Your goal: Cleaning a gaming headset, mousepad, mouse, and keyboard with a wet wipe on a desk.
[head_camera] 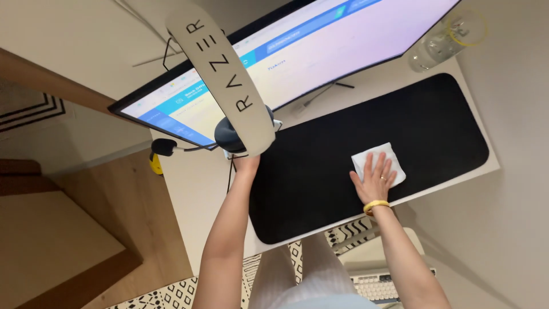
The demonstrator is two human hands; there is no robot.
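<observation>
Right now the right hand lies spread flat on the white cloth, fingers over its near half, while the left hand grips the headset raised beyond it

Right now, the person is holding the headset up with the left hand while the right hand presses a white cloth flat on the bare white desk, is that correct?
Not quite. In the head view the white cloth lies on the black desk mat, not on the bare white desk. The rest holds: the left hand holds the headset up, and the right hand presses flat on the cloth.
</observation>
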